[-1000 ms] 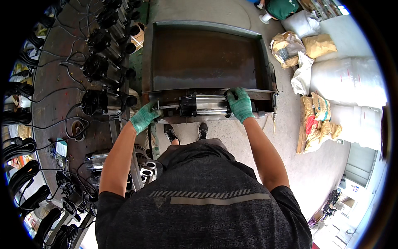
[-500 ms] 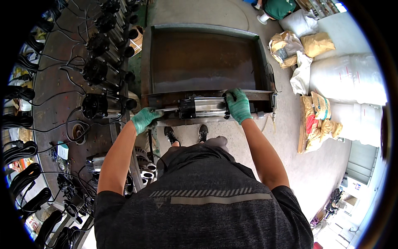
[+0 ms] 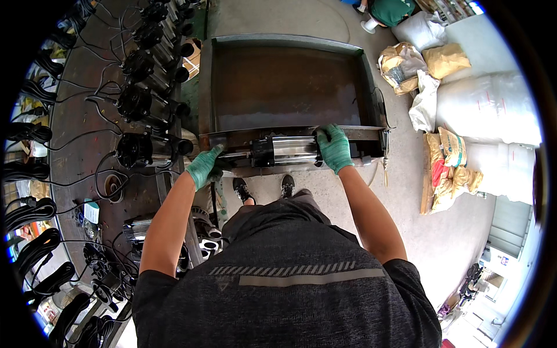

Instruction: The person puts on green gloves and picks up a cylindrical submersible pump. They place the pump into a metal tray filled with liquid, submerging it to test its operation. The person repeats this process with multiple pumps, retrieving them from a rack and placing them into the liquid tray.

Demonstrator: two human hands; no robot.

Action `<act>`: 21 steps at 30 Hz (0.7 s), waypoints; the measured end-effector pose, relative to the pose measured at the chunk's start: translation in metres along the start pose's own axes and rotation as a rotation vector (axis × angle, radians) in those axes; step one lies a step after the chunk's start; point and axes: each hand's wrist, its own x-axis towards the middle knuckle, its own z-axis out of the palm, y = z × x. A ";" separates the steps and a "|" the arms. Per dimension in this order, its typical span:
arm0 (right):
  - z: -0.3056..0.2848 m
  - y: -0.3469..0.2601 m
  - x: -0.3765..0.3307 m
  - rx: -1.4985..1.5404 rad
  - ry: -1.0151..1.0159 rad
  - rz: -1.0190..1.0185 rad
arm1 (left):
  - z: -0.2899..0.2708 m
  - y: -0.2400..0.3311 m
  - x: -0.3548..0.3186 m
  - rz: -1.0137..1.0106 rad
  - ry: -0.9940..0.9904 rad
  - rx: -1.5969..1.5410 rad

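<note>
A silver ribbed motor (image 3: 290, 150) with black end parts lies sideways across the near edge of a metal tank. Its thin metal shaft (image 3: 235, 155) points left. My right hand (image 3: 335, 151), in a green glove, is wrapped over the motor's right end. At the far end of the shaft is my gloved left hand (image 3: 203, 166), its fingers curled around the shaft's tip. The glove partly hides that tip, and the palm side is dark.
The shallow metal tank (image 3: 366, 81) stands beyond the motor. On the left, a dark workbench (image 3: 81, 156) carries several black and silver pumps (image 3: 139, 149) with coiled cables. Sacks (image 3: 445, 61) and wrapped bundles line the right side. Another person (image 3: 391, 10) is at the top right.
My left hand has shifted slightly right and turned, its fingers now pointing farther up beside the shaft. My right hand and the motor have stayed in place.
</note>
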 end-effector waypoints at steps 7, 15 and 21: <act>0.002 0.004 0.000 -0.010 0.014 -0.033 | 0.003 -0.032 0.005 0.799 0.208 0.786; 0.002 0.002 0.001 -0.023 0.006 0.001 | 0.010 -0.008 0.007 0.407 0.422 1.457; 0.001 0.003 0.000 -0.028 -0.002 -0.021 | -0.004 -0.001 0.002 -0.031 0.044 0.430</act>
